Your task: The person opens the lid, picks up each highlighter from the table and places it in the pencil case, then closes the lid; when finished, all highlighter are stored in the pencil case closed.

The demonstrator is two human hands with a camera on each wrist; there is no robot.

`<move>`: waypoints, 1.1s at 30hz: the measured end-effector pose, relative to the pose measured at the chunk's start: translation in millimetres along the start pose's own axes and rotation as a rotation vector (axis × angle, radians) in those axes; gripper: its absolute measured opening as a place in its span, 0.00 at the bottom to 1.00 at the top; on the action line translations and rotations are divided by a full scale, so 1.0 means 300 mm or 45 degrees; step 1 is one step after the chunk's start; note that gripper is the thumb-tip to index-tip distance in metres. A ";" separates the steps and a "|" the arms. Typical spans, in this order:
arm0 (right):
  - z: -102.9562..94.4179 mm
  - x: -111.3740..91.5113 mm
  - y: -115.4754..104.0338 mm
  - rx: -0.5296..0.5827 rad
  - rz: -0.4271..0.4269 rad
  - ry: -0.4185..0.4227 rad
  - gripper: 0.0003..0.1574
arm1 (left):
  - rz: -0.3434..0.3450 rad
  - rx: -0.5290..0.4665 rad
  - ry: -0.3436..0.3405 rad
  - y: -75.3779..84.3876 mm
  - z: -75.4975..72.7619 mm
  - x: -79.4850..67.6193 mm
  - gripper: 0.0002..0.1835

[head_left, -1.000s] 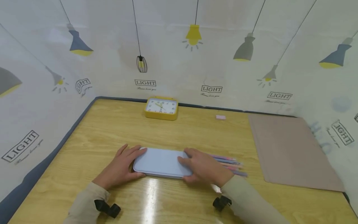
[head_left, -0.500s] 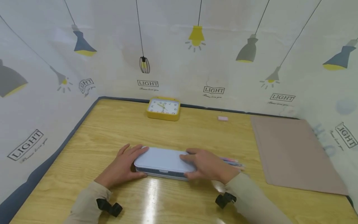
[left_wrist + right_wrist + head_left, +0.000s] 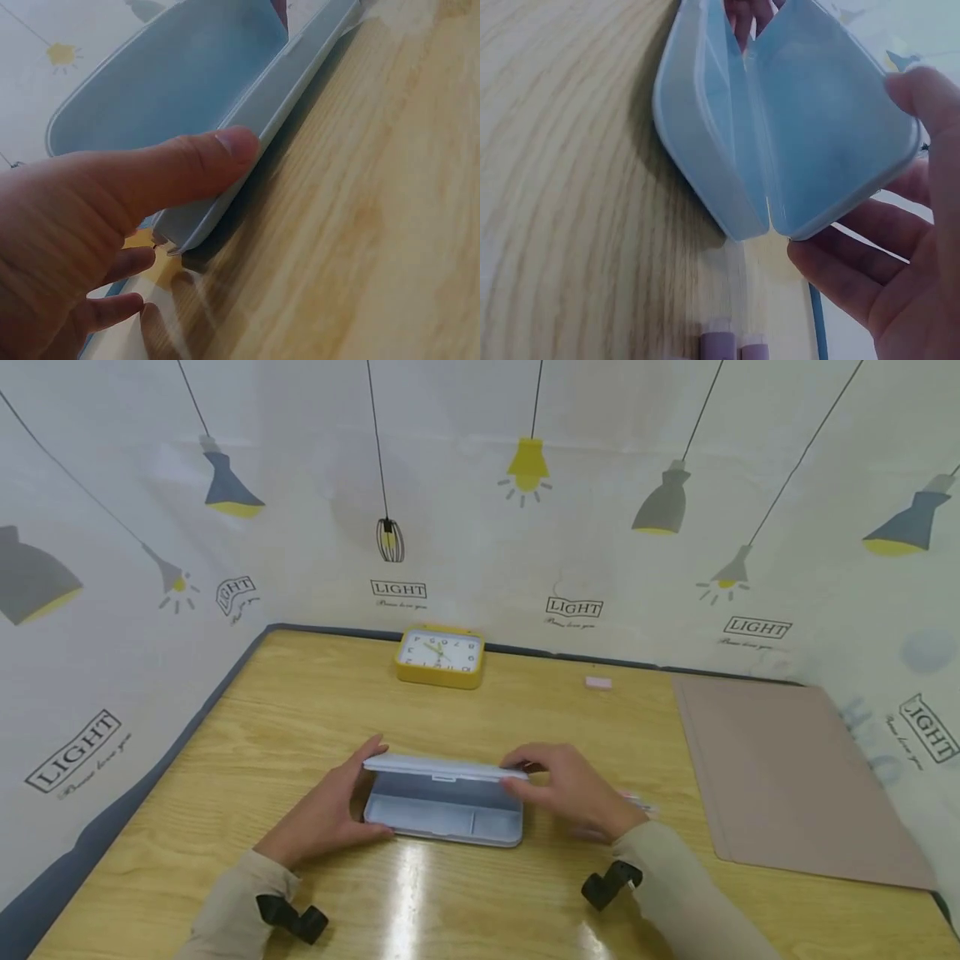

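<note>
Pinching pencil-case lid (image 3: 447, 787) — right hand (image 3: 576, 789); left hand (image 3: 330, 814) gripping base (image 3: 427, 820) — wall (image 3: 465, 527) reads "LIGHT".

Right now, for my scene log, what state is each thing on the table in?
Light-blue rectangular plastic case: open, lid raised.
Yellow rectangular clock: face up, numerals inverted to viewer.
Small pink rectangular block: lying flat.
Pinkish-beige rectangular sheet: lying flat.
Slim purple-ended pens: lying down, mostly hidden.
</note>
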State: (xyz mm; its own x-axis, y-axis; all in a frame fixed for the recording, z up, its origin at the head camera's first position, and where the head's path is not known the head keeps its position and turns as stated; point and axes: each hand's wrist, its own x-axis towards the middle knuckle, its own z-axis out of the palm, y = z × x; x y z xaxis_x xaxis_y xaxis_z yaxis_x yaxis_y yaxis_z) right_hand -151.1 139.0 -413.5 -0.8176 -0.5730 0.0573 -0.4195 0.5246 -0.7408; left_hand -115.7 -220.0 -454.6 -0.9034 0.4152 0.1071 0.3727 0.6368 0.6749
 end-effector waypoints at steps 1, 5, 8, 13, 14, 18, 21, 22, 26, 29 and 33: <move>-0.001 0.005 0.004 0.040 0.009 0.024 0.17 | -0.002 -0.009 0.008 0.000 0.002 -0.002 0.70; -0.008 0.026 0.014 0.155 0.076 0.118 0.16 | -0.011 -0.031 0.038 0.005 0.008 -0.013 0.75; -0.015 0.037 0.023 0.198 0.105 0.173 0.17 | -0.033 -0.052 0.061 0.009 0.012 -0.020 0.76; -0.024 0.050 0.040 0.241 0.126 0.208 0.18 | -0.003 -0.225 0.105 0.017 0.012 -0.022 0.74; -0.025 0.053 0.042 0.249 0.139 0.210 0.18 | 0.011 -0.251 0.109 0.018 0.012 -0.022 0.73; -0.032 0.063 0.045 0.298 0.165 0.202 0.19 | 0.007 -0.280 0.101 0.022 0.011 -0.018 0.72; -0.036 0.069 0.045 0.345 0.184 0.187 0.20 | -0.016 -0.271 0.116 0.022 0.010 -0.010 0.67; -0.037 0.071 0.045 0.357 0.191 0.183 0.20 | -0.027 -0.273 0.128 0.023 0.009 -0.006 0.63; -0.038 0.076 0.047 0.401 0.215 0.177 0.20 | -0.034 -0.350 0.210 0.016 0.007 0.015 0.44; -0.037 0.079 0.050 0.424 0.225 0.172 0.21 | -0.036 -0.450 0.253 0.009 0.004 0.025 0.35; -0.036 0.079 0.053 0.434 0.224 0.169 0.21 | -0.051 -0.528 0.264 -0.001 0.001 0.027 0.32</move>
State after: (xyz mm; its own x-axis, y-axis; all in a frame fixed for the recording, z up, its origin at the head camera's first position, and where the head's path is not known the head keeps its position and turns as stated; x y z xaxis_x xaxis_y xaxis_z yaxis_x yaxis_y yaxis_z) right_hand -181.5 140.5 -416.8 -0.9184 -0.3951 -0.0210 -0.1320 0.3560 -0.9251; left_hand -123.0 -216.7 -454.1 -0.9544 0.2300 0.1903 0.2586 0.3187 0.9119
